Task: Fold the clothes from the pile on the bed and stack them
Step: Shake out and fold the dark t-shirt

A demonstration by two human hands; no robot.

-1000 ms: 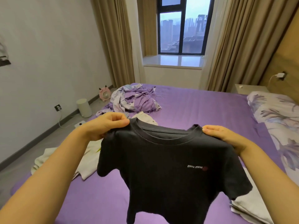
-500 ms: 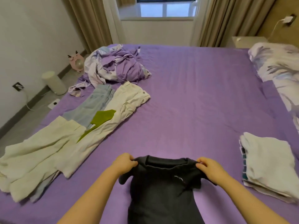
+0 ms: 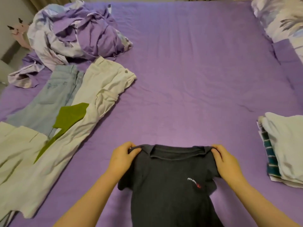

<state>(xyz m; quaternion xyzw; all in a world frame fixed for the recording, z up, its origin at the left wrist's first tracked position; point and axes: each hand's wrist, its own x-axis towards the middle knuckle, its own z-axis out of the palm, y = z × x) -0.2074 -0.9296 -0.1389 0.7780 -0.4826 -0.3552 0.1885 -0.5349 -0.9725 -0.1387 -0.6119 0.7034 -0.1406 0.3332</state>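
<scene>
Near the front edge of the purple-sheeted bed (image 3: pixel 188 79), spread face-up: dark charcoal short-sleeved T-shirt (image 3: pixel 168 190) with small white lettering and a red mark on the chest, collar pointing toward the far side, hem running out of view at the bottom. Gripped at both shoulders. Left hand (image 3: pixel 122 158) curled round the left shoulder seam, fingers (image 3: pixel 129 147) and thumb pinching a fold of dark cloth. Right hand (image 3: pixel 225 160) likewise clenched on the right shoulder seam, fingers (image 3: pixel 217 147) bunching the fabric beside the collar. Both forearms bare, reaching in from the lower corners. Shirt body resting on the sheet; shoulder line slightly lifted and puckered between the two grips.

Off to the left, laid flat and overlapping: cream-white long trousers (image 3: pixel 91 102) with a grey button at the waistband, pale blue denim jeans (image 3: pixel 50 97) beside them, an olive-green cloth piece (image 3: pixel 68 117) lying across both, and another cream garment (image 3: pixel 18 145) at the left margin. Beyond these, at the far left corner, a crumpled heap of lilac and white patterned bedding (image 3: pixel 73 31).

At the right edge, well apart from the T-shirt: a folded stack of clothes (image 3: pixel 283 148), pale white piece on top, teal-and-white striped layers showing at its side. At the top right corner, a floral pillow (image 3: pixel 282 18).
</scene>
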